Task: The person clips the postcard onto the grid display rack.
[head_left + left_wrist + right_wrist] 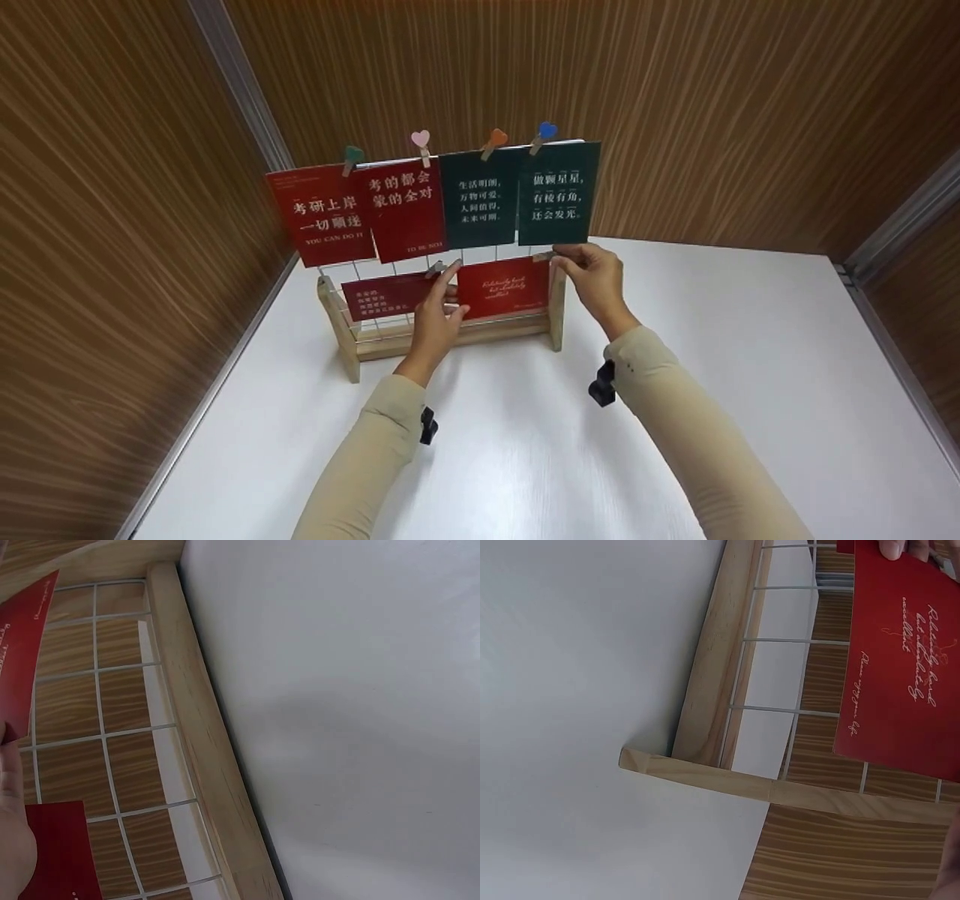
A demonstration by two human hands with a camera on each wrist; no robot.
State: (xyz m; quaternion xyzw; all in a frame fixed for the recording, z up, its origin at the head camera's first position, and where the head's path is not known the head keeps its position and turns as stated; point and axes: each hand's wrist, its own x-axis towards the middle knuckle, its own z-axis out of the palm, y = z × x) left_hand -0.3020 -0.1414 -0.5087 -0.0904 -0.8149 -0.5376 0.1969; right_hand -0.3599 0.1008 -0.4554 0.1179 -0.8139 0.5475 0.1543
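A bright red card (502, 289) with white script lies against the lower right of a wire grid rack (442, 342) framed in wood. My left hand (435, 315) pinches this card at its left edge, thumb in front; the thumb also shows in the right wrist view on the red card (900, 667). At the card's upper right corner, my right hand (598, 279) pinches a small clothespin (543, 256), partly covered by the fingers. Another clothespin (436, 267) fastens the dark red card (382, 296) to the left, next to my left fingers.
Along the rack's top hang two red cards (319, 217) and two dark green cards (559, 195), held by clothespins with coloured hearts (421, 139). The rack stands on a white table (712, 360). Wood-grain panels (525, 67) enclose the back and sides.
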